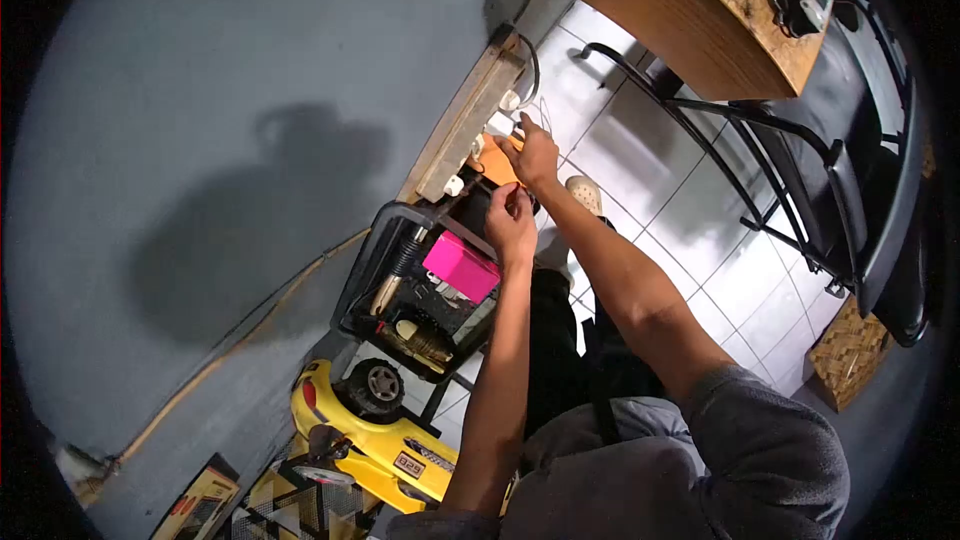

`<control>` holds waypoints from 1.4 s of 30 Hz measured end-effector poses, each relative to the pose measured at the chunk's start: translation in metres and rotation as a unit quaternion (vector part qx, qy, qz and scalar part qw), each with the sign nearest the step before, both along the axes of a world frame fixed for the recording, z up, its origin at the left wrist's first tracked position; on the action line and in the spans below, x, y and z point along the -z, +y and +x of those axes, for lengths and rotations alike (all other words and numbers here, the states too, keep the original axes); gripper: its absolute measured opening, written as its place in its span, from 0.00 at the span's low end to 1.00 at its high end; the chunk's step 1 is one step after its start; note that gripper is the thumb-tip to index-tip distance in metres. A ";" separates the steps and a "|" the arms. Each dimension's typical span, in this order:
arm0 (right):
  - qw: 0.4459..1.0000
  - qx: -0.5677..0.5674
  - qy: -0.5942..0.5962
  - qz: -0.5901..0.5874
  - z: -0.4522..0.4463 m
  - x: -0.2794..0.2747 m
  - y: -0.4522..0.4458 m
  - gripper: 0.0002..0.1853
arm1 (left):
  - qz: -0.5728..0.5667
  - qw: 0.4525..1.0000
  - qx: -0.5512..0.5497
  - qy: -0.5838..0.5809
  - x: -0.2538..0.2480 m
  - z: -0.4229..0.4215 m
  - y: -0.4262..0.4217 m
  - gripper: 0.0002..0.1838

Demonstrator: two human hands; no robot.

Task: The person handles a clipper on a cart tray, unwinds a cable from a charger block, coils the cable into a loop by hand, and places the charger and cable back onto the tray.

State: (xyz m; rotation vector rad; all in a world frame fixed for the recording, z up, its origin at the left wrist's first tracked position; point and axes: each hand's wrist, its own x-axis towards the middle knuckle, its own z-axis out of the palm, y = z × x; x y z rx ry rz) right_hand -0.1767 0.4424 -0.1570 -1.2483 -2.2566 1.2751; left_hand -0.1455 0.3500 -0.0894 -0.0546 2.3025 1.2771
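A wooden board (455, 140) on the grey wall carries several white plugs or adapters, among them a white plug (453, 185) at its lower end. My right hand (535, 152) reaches beside the upper plugs, index finger stretched out near a white adapter (499, 124); its palm side is hidden. Just below it, my left hand (511, 225) has thumb and fingertips pinched together by an orange surface (495, 162). Whatever the pinch holds is too small to make out. Under my left hand is a black tray (352, 280) with a pink box (461, 267) in it.
A yellow toy car (400, 455) stands below the tray. At the right are a black metal-framed chair (800, 155) and a wooden table (700, 15). A cable (240, 340) runs along the wall. A woven box (848, 355) sits at the lower right.
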 end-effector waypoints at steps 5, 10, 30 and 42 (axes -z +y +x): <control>0.993 -0.075 0.009 -0.086 -0.002 -0.002 0.016 0.19 | 0.010 0.999 -0.043 -0.022 0.001 0.003 0.019 0.10; 0.996 -0.034 -0.022 -0.085 0.046 0.026 0.016 0.17 | 0.022 0.997 -0.021 -0.066 0.030 0.013 0.007 0.16; 0.953 -0.290 0.086 0.018 0.183 -0.213 -0.087 0.14 | 0.343 0.876 -0.289 -0.176 -0.138 0.091 -0.068 0.19; 0.905 -0.417 0.062 0.050 0.188 -0.178 -0.177 0.10 | 0.328 0.860 -0.340 -0.192 -0.059 0.108 -0.188 0.15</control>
